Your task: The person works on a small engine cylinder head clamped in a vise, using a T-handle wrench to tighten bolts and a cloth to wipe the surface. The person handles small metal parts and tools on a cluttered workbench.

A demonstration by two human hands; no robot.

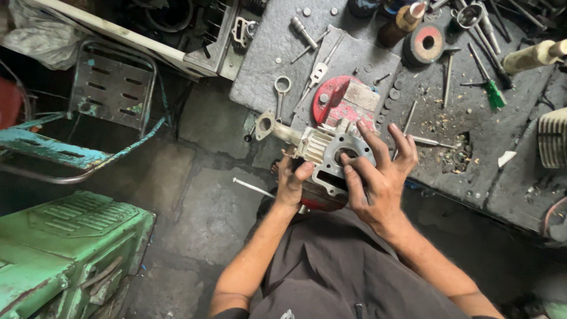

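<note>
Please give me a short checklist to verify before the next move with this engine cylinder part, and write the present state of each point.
1. Left hand holds the grey finned engine cylinder from the side, thumb on its flat face: ok.
2. Right hand rests on the flat face, fingers spread, one finger at the bore hole: ok.
3. Part is supported only by the hands, in front of the workbench edge and above the lap: ok, but watch for slipping.
4. Bore is clean inside: cannot tell, it is dark and partly covered.
5. Bench space near the part is free: not ok, a red metal part, a connecting rod and loose debris lie there.
</note>
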